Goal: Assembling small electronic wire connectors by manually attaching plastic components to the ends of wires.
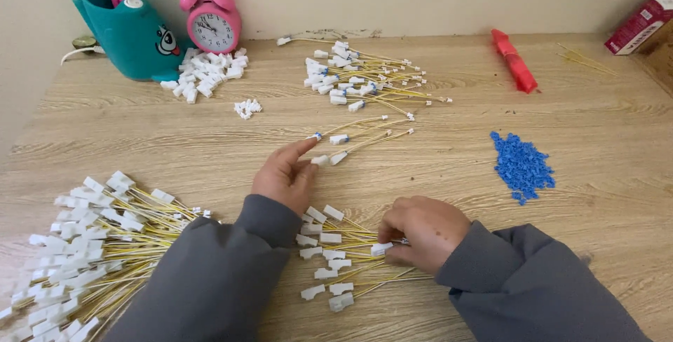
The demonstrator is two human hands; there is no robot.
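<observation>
At the far left of the wooden table lies a big heap of yellow wires with white plugs, their lengths running roughly left to right and fanning out. Behind it stand a teal pen holder and a pink alarm clock, with a pile of loose white plugs in front of the clock and a smaller cluster beside it.

The left hand reaches forward with its grip loosely open: the forefinger stretches out and its tip touches the white end of a small group of wires, while the thumb curls below. It has nothing enclosed. These wires lie just ahead and to the right of this hand, their long axis slanting up to the right, and the left hand is clearly the nearer one.

Farther back sits a larger tangle of finished wires. Closer in, a row of wires with white plugs lies between the two sleeves. The right hand has its fingers curled tight around one white plug from that row, pinched at its left edge.

To the right lie a heap of small blue pieces, a red tool and a red and white box.
</observation>
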